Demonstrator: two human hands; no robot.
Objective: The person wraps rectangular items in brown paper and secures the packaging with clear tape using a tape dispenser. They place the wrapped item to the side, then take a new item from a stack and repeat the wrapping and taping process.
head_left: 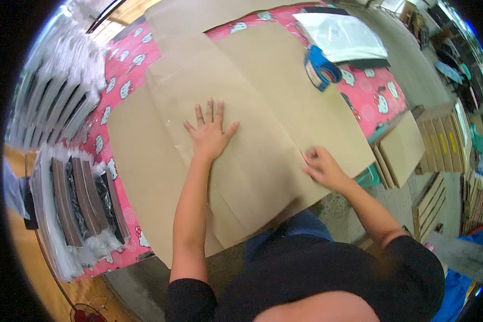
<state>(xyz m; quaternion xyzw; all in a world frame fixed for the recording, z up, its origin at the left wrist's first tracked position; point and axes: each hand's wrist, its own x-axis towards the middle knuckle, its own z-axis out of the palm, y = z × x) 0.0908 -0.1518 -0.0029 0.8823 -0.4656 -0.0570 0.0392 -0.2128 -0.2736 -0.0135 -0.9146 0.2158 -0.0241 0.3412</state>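
A large brown cardboard sheet [241, 129] with long crease or edge lines lies spread over the table in front of me. My left hand [210, 134] presses flat on its middle panel, fingers spread, holding nothing. At a long line on the right part of the sheet, my right hand [324, 169] has its fingers curled in and slightly blurred. Whether they pinch the cardboard or something small is hidden. Beyond that hand, a blue tape dispenser [321, 68] stands on the sheet near its far right side.
Plastic-wrapped stacks [59, 86] and wrapped dark and brown strips [83, 198] line the left of the pink patterned tablecloth [383, 94]. Clear plastic bags [341, 37] lie at the far right. Flat cardboard pieces [400, 147] stand beside the table on the right.
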